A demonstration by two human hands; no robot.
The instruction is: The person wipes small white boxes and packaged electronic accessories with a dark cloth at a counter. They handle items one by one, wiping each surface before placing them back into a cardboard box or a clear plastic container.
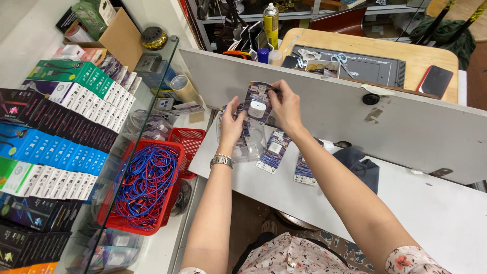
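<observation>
Both my hands hold up one small blister pack (pixel 257 104) with a white charger plug under clear plastic on a patterned card. My left hand (pixel 231 126) grips its lower left side, a metal watch on the wrist. My right hand (pixel 286 107) pinches its upper right corner. Below them, on the white shelf (pixel 324 198), lie more of the same packs (pixel 275 149) and another pack (pixel 304 170), partly under my right forearm. A clear plastic bag (pixel 248 147) lies beneath my left hand.
A red basket (pixel 147 185) full of blue and red cables stands at the left, a smaller red basket (pixel 188 142) behind it. Rows of boxed goods (pixel 56 132) fill a glass case. A white board (pixel 385 119) rises behind the shelf, a dark cloth (pixel 362 165) against it.
</observation>
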